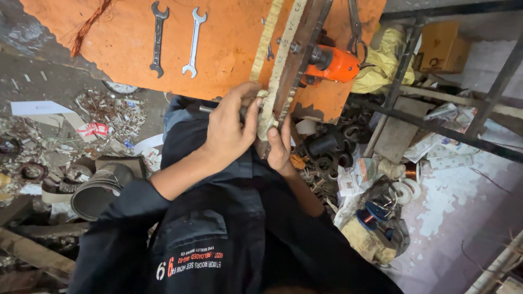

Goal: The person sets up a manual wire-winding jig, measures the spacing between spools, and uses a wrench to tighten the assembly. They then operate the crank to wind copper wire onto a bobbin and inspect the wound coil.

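Observation:
My left hand is closed around the lower end of a pale fabric strip and a small grey metal rod at the near edge of an orange work board. The strip runs up along a long brown metal bar fixed with bolts. Just to the right, my right hand grips the bottom end of that bar from below, thumb up against it. The two hands touch. An orange hand-cranked tool sits on the bar just above them.
Two open-ended spanners lie on the board, with copper wire at its left corner and pliers at the right. Black rubber rings, wire spools and scrap litter the floor. A dark metal frame stands at right.

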